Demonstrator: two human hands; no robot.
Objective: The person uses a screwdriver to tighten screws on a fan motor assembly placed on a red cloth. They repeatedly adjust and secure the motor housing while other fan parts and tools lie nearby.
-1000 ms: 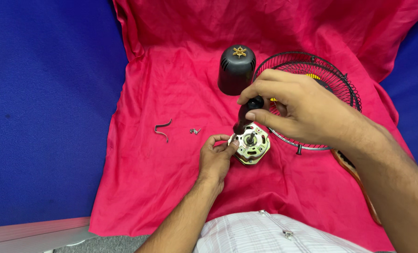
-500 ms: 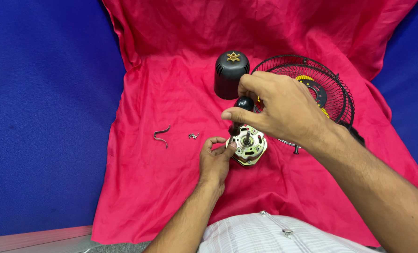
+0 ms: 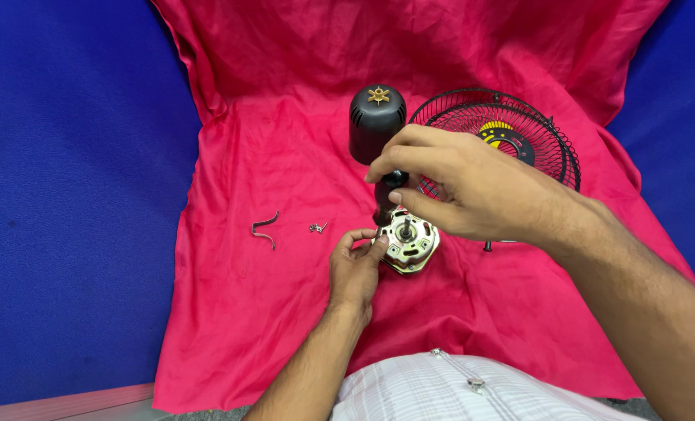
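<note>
A small metal fan motor [image 3: 410, 243] with a short shaft lies on the red cloth [image 3: 285, 140]. My left hand [image 3: 355, 269] pinches its left edge between thumb and fingers. My right hand [image 3: 460, 185] is closed around the black handle of a screwdriver [image 3: 385, 196], whose tip points down at the motor's left rim. Behind the motor stands a black domed motor cover [image 3: 376, 121] with a gold star-shaped piece on top.
A black wire fan grille [image 3: 511, 129] with a yellow and red centre lies at the right rear. A bent metal clip [image 3: 264, 228] and a few small screws [image 3: 317, 228] rest on the cloth left of the motor. Blue walls flank the cloth.
My right hand has shifted slightly on the screwdriver handle above the motor. The left hand keeps its hold on the motor's edge.
</note>
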